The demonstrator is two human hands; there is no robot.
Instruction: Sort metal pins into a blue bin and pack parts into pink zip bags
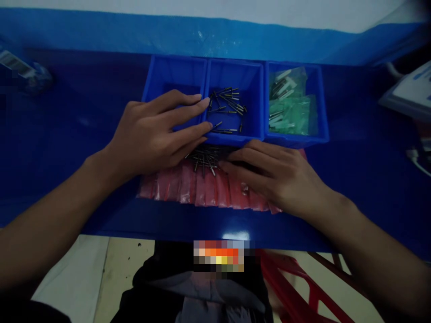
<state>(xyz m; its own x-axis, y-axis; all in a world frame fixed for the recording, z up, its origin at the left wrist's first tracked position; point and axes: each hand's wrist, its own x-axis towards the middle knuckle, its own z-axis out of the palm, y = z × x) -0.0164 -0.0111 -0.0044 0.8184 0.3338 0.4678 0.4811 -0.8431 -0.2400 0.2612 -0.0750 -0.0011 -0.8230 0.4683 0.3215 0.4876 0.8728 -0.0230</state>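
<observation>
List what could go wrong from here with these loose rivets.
The loose blind rivets lie heaped on red plastic bags, against the right hand, so a careless nudge could scatter them over the blue bench. The left hand reaches the edge of the middle blue bin; bumping it might shift the bin and mix its rivets with the heap.
</observation>
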